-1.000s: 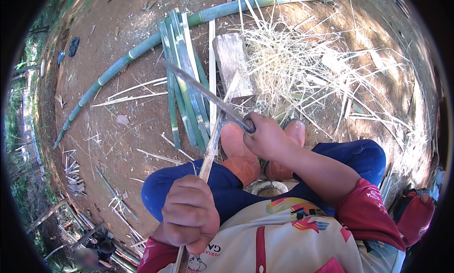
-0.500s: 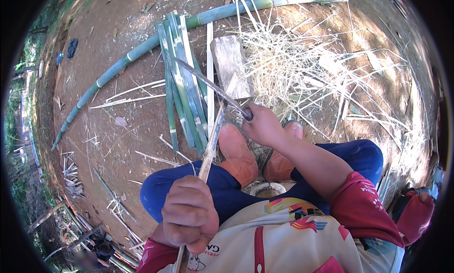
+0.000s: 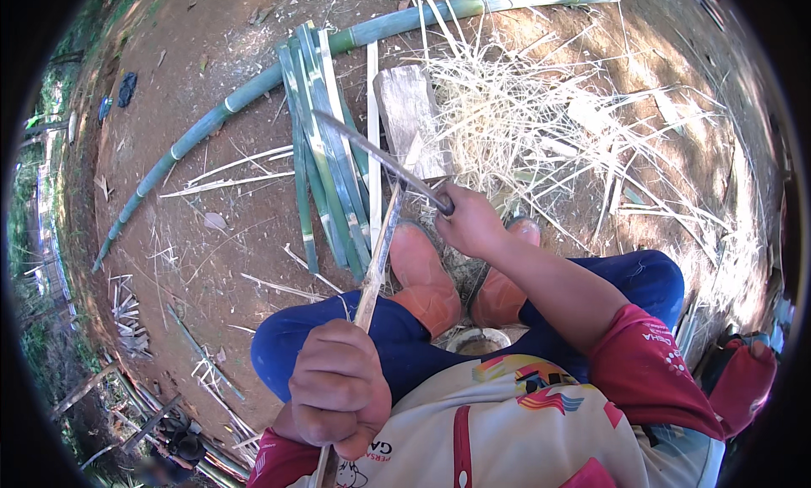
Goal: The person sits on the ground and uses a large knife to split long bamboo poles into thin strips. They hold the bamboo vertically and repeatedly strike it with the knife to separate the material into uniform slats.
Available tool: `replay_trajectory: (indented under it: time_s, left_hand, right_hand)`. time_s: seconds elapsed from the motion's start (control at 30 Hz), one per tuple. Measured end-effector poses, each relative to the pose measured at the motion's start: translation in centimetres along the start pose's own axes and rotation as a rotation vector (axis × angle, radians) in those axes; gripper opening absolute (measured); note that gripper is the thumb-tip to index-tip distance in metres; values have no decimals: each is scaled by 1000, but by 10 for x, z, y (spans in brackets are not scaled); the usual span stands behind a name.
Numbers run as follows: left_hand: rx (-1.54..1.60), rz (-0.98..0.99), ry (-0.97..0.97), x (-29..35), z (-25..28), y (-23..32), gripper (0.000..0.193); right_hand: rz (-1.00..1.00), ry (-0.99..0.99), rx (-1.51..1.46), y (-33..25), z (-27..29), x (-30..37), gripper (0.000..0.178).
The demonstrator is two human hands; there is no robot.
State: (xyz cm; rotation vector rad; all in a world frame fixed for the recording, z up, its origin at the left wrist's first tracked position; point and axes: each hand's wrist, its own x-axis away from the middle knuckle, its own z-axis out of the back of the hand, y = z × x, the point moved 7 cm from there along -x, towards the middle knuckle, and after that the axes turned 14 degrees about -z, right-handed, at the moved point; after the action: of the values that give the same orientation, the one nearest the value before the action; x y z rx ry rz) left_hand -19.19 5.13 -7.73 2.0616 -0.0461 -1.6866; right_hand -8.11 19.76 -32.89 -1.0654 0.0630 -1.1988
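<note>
My left hand (image 3: 340, 385) is wrapped round a bamboo strip (image 3: 378, 271) close to my body; the strip slants up and away from the fist. In my right hand (image 3: 470, 223) is the handle end of a long-bladed knife (image 3: 378, 154), its blade pointing to the far left. The blade crosses over the strip's upper end, near a worn wooden block (image 3: 412, 116) on the ground. Left of the block lies a bundle of green split bamboo (image 3: 328, 163), partly under the blade. My orange boots (image 3: 420, 272) stand just below the knife.
A long bamboo pole (image 3: 253, 87) lies across the far side, appearing curved. Right of the block is a heap of pale shavings (image 3: 524, 116). A round container (image 3: 478, 342) sits between my legs. More poles and sticks (image 3: 152, 403) lie at the lower left.
Very little differs. The knife and my right hand are in almost the same place, and my left hand still grips the strip.
</note>
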Motion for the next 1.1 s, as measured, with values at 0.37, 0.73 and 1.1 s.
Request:
replay_trajectory:
  time_s: [0.37,0.73,1.1]
  left_hand:
    - [-41,-4,17,0,-2,2,44]
    - [-26,9,10,1,1,1,48]
    - [-31,-42,42,2,-4,1,46]
  right_hand:
    - [-173,-52,137,20,6,-35,25]
    - [-192,-61,140,32,-1,-45,28]
    - [-333,-68,187,74,-17,-104,33]
